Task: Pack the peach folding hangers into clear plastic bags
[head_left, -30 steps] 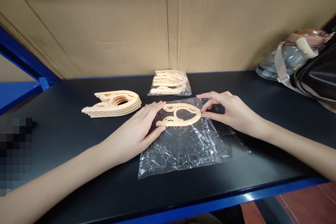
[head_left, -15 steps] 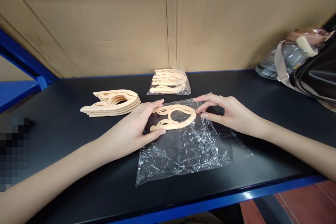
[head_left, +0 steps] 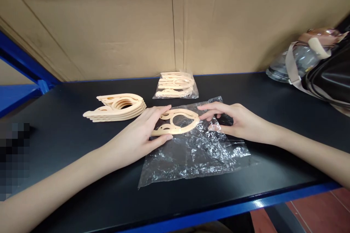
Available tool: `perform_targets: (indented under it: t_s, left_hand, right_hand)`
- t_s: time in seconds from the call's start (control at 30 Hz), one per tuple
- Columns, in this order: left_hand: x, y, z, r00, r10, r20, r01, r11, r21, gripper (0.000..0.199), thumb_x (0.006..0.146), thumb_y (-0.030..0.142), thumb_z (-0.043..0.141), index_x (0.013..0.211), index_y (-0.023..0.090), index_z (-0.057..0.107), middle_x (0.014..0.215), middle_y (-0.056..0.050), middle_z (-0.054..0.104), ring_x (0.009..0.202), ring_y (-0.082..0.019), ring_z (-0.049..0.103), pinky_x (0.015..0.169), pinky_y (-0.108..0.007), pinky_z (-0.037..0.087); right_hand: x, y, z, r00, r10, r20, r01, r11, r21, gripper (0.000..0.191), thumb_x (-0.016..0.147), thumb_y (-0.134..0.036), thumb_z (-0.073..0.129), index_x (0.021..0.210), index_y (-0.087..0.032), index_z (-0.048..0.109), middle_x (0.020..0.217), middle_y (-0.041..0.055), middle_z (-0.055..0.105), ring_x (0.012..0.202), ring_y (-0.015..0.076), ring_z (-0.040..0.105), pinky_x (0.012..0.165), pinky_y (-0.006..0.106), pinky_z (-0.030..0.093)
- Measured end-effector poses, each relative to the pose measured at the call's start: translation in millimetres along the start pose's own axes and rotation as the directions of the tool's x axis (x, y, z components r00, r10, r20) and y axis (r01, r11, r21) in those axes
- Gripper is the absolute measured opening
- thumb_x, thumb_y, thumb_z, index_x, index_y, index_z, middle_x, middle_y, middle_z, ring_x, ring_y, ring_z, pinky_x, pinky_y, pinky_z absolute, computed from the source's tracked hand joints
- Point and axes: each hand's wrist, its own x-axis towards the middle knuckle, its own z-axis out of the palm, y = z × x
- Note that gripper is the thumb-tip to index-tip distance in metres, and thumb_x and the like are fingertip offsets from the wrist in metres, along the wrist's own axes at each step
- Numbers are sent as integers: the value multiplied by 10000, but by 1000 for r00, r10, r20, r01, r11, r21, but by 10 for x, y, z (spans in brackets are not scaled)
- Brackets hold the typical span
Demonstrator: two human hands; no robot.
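A beige folded travel hanger (head_left: 188, 130) lies flat in a clear plastic bag (head_left: 188, 160) on the black tabletop. My left hand (head_left: 144, 127) grips the hanger's left end through or over the film, fingers along its far side and thumb along its near side. Against the curved right end rests the index fingertip of my right hand (head_left: 232, 118); its thumb is apart and its fingers are stretched out. Beyond my left hand sits a stack of similar folded hangers (head_left: 117, 111). My left palm hides part of the bagged hanger.
Another clear bag holding several hanger pieces (head_left: 176, 85) lies at the back middle. A transparent bottle with a strap (head_left: 300, 58) and a dark bag (head_left: 333, 76) stand at the back right. Cardboard (head_left: 109, 25) lines the back; a blue edge (head_left: 218, 207) borders the table's front.
The bagged hanger has slid slightly left, deeper into my left hand. My right hand has followed it left, and the bag's right side has crumpled. The left hand has hardly moved.
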Motion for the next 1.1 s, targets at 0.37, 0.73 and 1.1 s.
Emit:
perform_targets:
  t_s: [0.37,0.73,1.1]
  left_hand:
    - [4,-8,-9,1000,28,7,-28,1000,4,605,945,496,501,1461,234,325,1465,-86,470,1325,-285,468,1097,-440,423]
    - [11,6,-76,999,28,34,-31,996,79,653,934,520,499,1477,200,328,1478,-117,467,1335,-315,468,1108,-479,402]
    - [-73,74,-115,991,-61,-120,58,998,-25,657,927,554,487,1494,283,297,1538,-52,393,1375,-310,425,1137,-479,396]
  right_hand:
    - [-11,15,5,999,-33,44,35,999,-42,545,897,-282,619,1417,-290,457,1258,13,679,990,174,672,876,362,523]
    - [-11,29,-11,999,-43,10,44,996,-84,506,926,-269,553,1421,-295,454,1216,6,703,1050,176,672,902,364,537]
    - [-9,3,-12,997,-78,15,79,990,-113,513,915,-226,540,1419,-284,460,1212,13,701,1010,158,676,836,324,550]
